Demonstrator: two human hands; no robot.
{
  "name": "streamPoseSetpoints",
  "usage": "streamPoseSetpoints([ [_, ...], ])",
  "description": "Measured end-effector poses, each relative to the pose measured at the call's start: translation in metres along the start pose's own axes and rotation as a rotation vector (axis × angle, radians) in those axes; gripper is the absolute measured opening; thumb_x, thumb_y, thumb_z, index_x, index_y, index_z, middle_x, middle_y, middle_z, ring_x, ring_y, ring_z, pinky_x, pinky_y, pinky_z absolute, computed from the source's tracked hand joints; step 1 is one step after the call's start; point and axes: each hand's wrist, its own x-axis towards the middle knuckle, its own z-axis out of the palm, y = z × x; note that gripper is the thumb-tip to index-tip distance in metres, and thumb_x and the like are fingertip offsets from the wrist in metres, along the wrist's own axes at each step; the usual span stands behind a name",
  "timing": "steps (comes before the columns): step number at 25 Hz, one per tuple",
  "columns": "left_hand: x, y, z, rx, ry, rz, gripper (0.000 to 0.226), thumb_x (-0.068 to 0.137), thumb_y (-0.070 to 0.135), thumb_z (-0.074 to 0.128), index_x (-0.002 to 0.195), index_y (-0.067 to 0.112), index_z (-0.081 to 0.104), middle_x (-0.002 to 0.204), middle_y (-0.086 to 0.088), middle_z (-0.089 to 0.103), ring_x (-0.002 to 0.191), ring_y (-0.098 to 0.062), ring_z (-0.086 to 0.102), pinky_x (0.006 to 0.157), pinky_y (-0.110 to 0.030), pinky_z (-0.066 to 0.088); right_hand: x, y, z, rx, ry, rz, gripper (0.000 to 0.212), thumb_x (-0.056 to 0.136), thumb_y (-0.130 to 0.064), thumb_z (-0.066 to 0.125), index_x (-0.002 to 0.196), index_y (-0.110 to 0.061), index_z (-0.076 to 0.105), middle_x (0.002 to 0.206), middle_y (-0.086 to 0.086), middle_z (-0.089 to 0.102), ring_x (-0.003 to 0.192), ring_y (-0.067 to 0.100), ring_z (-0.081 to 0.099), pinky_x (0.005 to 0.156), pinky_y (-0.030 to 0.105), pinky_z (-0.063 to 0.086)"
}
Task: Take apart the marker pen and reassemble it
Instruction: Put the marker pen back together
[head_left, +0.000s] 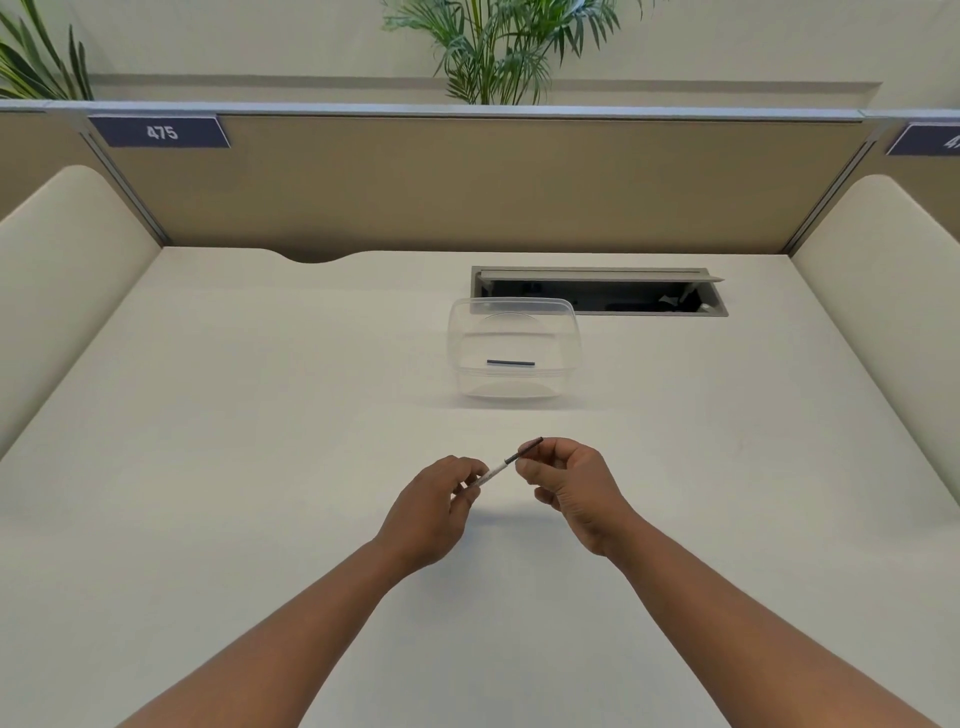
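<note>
Both your hands hold the pen (501, 466) above the desk (260, 415): your left hand (436, 506) pinches the white barrel, your right hand (569, 483) pinches the dark end, tilted up to the right. Farther back, a dark part (510, 362) lies in the clear tub (514, 347).

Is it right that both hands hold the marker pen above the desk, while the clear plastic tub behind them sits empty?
Not quite: in the head view, the tub is not empty; a short dark stick lies inside. The left hand and right hand do hold the marker pen.
</note>
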Motion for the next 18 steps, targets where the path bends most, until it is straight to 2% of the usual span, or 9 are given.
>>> streamPoseSetpoints([
  [3, 0.001, 0.002, -0.001, -0.074, 0.061, -0.021, 0.02, 0.097, 0.014, 0.058, 0.109, 0.03, 0.063, 0.101, 0.016, 0.063, 0.09, -0.007, 0.058, 0.075, -0.021, 0.049, 0.0, 0.006, -0.001, -0.046, 0.03, -0.005, 0.023, 0.084, -0.009, 0.077, 0.105, -0.016, 0.072, 0.086, -0.004, 0.075, 0.078, 0.01, 0.066, 0.074, 0.03, 0.051],
  [6, 0.002, 0.005, -0.005, -0.132, 0.111, -0.036, 0.019, 0.097, 0.014, 0.058, 0.104, 0.032, 0.061, 0.095, 0.017, 0.062, 0.089, -0.009, 0.059, 0.07, -0.015, 0.047, 0.0, 0.012, -0.006, -0.089, 0.093, 0.011, 0.021, 0.085, -0.006, 0.075, 0.104, -0.015, 0.071, 0.083, -0.002, 0.071, 0.076, 0.012, 0.063, 0.07, 0.028, 0.051],
  [8, 0.002, 0.007, -0.007, -0.173, 0.123, -0.066, 0.02, 0.097, 0.015, 0.057, 0.1, 0.035, 0.058, 0.091, 0.019, 0.061, 0.084, -0.008, 0.059, 0.066, -0.015, 0.047, 0.002, 0.017, -0.011, -0.133, 0.161, 0.023, 0.018, 0.085, -0.005, 0.073, 0.1, -0.015, 0.071, 0.08, -0.001, 0.068, 0.073, 0.014, 0.06, 0.068, 0.028, 0.05],
  [12, 0.003, 0.009, -0.008, -0.211, 0.109, -0.12, 0.02, 0.098, 0.016, 0.056, 0.096, 0.036, 0.055, 0.086, 0.024, 0.059, 0.061, -0.006, 0.055, 0.06, -0.018, 0.045, 0.008, 0.025, -0.02, -0.211, 0.296, 0.012, 0.016, 0.085, -0.007, 0.069, 0.096, -0.018, 0.07, 0.081, 0.0, 0.066, 0.072, 0.015, 0.058, 0.067, 0.029, 0.049],
  [15, 0.002, 0.01, -0.008, -0.225, 0.114, -0.123, 0.02, 0.098, 0.014, 0.057, 0.095, 0.034, 0.055, 0.085, 0.018, 0.059, 0.062, -0.008, 0.056, 0.061, -0.021, 0.046, 0.01, 0.031, -0.028, -0.326, 0.38, -0.032, 0.016, 0.084, -0.01, 0.068, 0.094, -0.023, 0.068, 0.082, -0.003, 0.066, 0.072, 0.013, 0.059, 0.059, 0.023, 0.046],
  [18, 0.002, 0.011, -0.008, -0.234, 0.118, -0.123, 0.021, 0.098, 0.013, 0.057, 0.094, 0.033, 0.054, 0.083, 0.014, 0.06, 0.063, -0.01, 0.057, 0.061, -0.023, 0.046, 0.011, 0.039, -0.039, -0.544, 0.445, -0.047, 0.02, 0.08, -0.014, 0.07, 0.095, -0.026, 0.064, 0.089, -0.004, 0.062, 0.074, 0.01, 0.058, 0.058, 0.026, 0.044],
])
